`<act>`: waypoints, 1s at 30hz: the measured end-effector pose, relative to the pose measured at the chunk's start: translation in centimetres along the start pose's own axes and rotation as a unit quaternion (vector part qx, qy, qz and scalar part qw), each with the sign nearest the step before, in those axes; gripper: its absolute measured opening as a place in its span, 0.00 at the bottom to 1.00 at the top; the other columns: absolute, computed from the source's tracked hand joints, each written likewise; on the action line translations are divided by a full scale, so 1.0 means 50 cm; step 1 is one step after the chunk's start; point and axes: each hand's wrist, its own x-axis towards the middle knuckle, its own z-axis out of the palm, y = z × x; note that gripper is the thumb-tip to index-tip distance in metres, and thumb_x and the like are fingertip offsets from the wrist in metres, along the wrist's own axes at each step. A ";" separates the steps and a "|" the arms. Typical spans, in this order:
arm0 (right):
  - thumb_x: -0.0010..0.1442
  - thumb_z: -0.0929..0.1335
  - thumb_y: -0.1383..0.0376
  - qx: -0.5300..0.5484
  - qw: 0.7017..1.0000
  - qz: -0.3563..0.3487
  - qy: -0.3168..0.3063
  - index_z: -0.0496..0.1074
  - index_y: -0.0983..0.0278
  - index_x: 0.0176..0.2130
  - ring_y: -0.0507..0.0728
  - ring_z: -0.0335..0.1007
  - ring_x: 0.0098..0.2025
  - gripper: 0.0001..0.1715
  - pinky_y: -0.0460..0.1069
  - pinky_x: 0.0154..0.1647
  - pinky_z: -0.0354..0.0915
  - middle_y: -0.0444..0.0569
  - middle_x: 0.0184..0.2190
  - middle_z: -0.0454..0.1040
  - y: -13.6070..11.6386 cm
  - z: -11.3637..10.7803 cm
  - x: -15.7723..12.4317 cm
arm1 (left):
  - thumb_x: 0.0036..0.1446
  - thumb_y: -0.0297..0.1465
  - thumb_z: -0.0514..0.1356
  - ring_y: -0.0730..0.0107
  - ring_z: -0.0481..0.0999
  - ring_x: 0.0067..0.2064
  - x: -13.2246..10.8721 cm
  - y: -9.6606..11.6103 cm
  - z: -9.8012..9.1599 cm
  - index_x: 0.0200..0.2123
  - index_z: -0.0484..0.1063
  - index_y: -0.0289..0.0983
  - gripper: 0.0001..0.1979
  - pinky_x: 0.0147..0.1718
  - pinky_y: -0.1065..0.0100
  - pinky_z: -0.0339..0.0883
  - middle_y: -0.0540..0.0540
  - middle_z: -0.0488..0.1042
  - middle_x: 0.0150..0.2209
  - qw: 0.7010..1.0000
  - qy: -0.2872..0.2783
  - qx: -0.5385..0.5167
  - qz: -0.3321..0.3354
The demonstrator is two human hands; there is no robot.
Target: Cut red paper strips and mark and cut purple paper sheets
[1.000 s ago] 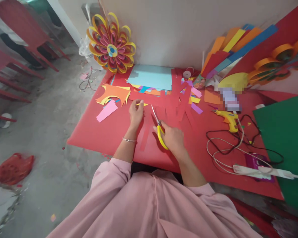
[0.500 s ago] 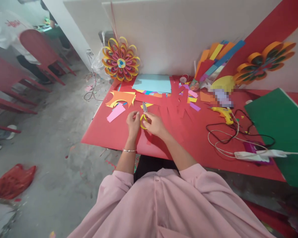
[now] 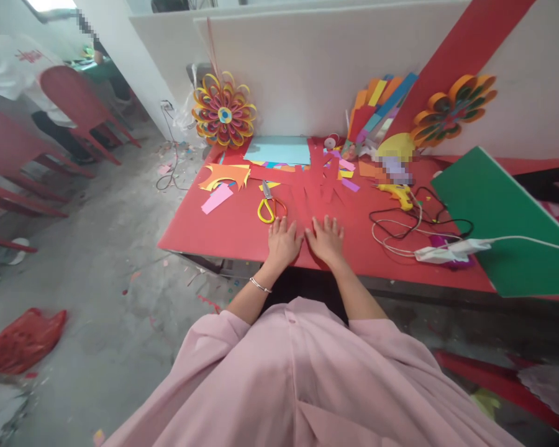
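Metal-bladed scissors with one yellow and one red handle loop (image 3: 266, 191), gripped by the right hand (image 3: 326, 241) half a second ago, now lie on the red-covered table (image 3: 190, 226), and both hands have settled at its near edge. Undersides of the palms hidden; contact between the left hand (image 3: 283, 243) and the red loop cannot be told. Flat red paper strips (image 3: 330, 183) overlap, several ends hard to trace. An object behind the yellow plastic glue gun (image 3: 403, 197) is pixelated; a person in a white top (image 3: 4, 69) is cut off at the left edge.

Fingers: both sets spread, palms down on the red surface, thumbs toward each other, near but apart.

Surroundings: scissors lie just beyond the left fingertips, between them and the pale blue paper sheet (image 3: 279, 151). Pink paper pieces (image 3: 217, 198) lie left of the scissors. To the right, tangled cords and a white power strip (image 3: 435, 253) lie before a tilted green board (image 3: 507, 230)
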 end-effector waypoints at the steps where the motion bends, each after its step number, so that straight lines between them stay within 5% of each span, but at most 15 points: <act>1: 0.77 0.55 0.49 -0.003 1.000 -0.012 0.011 0.58 0.60 0.78 0.77 0.42 0.81 0.38 0.74 0.76 0.44 0.65 0.80 0.50 -0.003 0.010 -0.006 | 0.70 0.37 0.61 0.37 0.61 0.76 -0.008 0.007 0.010 0.66 0.74 0.38 0.24 0.74 0.35 0.53 0.31 0.65 0.74 1.000 -0.001 -0.010 0.003; 5: 0.77 0.56 0.53 0.002 0.999 -0.034 0.034 0.61 0.62 0.77 0.76 0.42 0.81 0.36 0.73 0.77 0.43 0.65 0.79 0.51 -0.021 0.026 -0.013 | 0.70 0.29 0.59 0.45 0.64 0.76 -0.011 0.021 0.034 0.60 0.78 0.36 0.18 0.75 0.39 0.54 0.31 0.66 0.73 0.995 0.020 -0.102 0.001; 11: 0.77 0.53 0.61 0.025 0.998 -0.034 0.043 0.60 0.63 0.77 0.73 0.42 0.82 0.36 0.71 0.78 0.43 0.61 0.81 0.48 -0.058 0.010 -0.021 | 0.71 0.27 0.57 0.60 0.81 0.61 0.027 0.023 0.039 0.53 0.81 0.37 0.14 0.65 0.58 0.72 0.38 0.82 0.58 0.961 0.067 -0.267 0.025; 14: 0.76 0.57 0.56 0.016 0.996 -0.078 0.045 0.60 0.58 0.77 0.76 0.37 0.82 0.36 0.74 0.78 0.38 0.58 0.82 0.46 -0.071 0.009 -0.030 | 0.76 0.29 0.48 0.58 0.80 0.62 0.040 0.012 0.034 0.56 0.79 0.35 0.20 0.66 0.53 0.71 0.35 0.81 0.59 0.958 0.108 -0.266 -0.003; 17: 0.77 0.57 0.55 0.016 0.995 -0.098 0.020 0.64 0.55 0.75 0.76 0.42 0.81 0.34 0.74 0.77 0.40 0.55 0.80 0.53 -0.067 0.012 -0.028 | 0.74 0.30 0.51 0.52 0.73 0.70 0.045 -0.004 0.028 0.58 0.78 0.33 0.19 0.71 0.48 0.63 0.30 0.77 0.64 0.973 0.098 -0.208 0.000; 21: 0.78 0.54 0.57 0.026 0.996 -0.064 0.048 0.67 0.63 0.74 0.74 0.48 0.79 0.34 0.70 0.77 0.45 0.57 0.78 0.58 -0.049 0.020 -0.012 | 0.71 0.34 0.59 0.42 0.62 0.76 0.035 -0.018 0.020 0.61 0.78 0.34 0.20 0.75 0.40 0.52 0.31 0.70 0.71 0.997 0.053 -0.054 -0.003; 25: 0.77 0.55 0.58 0.025 0.996 -0.055 0.068 0.65 0.70 0.73 0.74 0.48 0.79 0.35 0.69 0.77 0.45 0.62 0.77 0.58 -0.045 0.029 -0.012 | 0.71 0.37 0.59 0.41 0.62 0.76 0.019 -0.020 0.016 0.58 0.80 0.39 0.18 0.75 0.34 0.46 0.34 0.72 0.70 0.996 0.083 -0.025 -0.034; 28: 0.77 0.56 0.56 0.025 0.994 -0.064 0.084 0.66 0.68 0.73 0.74 0.44 0.81 0.35 0.71 0.78 0.41 0.62 0.79 0.54 -0.043 0.024 -0.011 | 0.68 0.35 0.61 0.44 0.61 0.77 0.023 -0.013 0.019 0.50 0.81 0.38 0.13 0.77 0.39 0.45 0.33 0.73 0.68 0.981 0.116 -0.138 -0.064; 30: 0.77 0.57 0.53 0.043 0.994 -0.044 0.089 0.64 0.67 0.75 0.75 0.42 0.81 0.37 0.72 0.77 0.43 0.64 0.80 0.51 -0.032 0.009 0.009 | 0.67 0.36 0.63 0.48 0.66 0.74 0.038 -0.003 0.023 0.49 0.80 0.38 0.12 0.74 0.44 0.55 0.33 0.75 0.66 0.939 0.129 -0.300 -0.105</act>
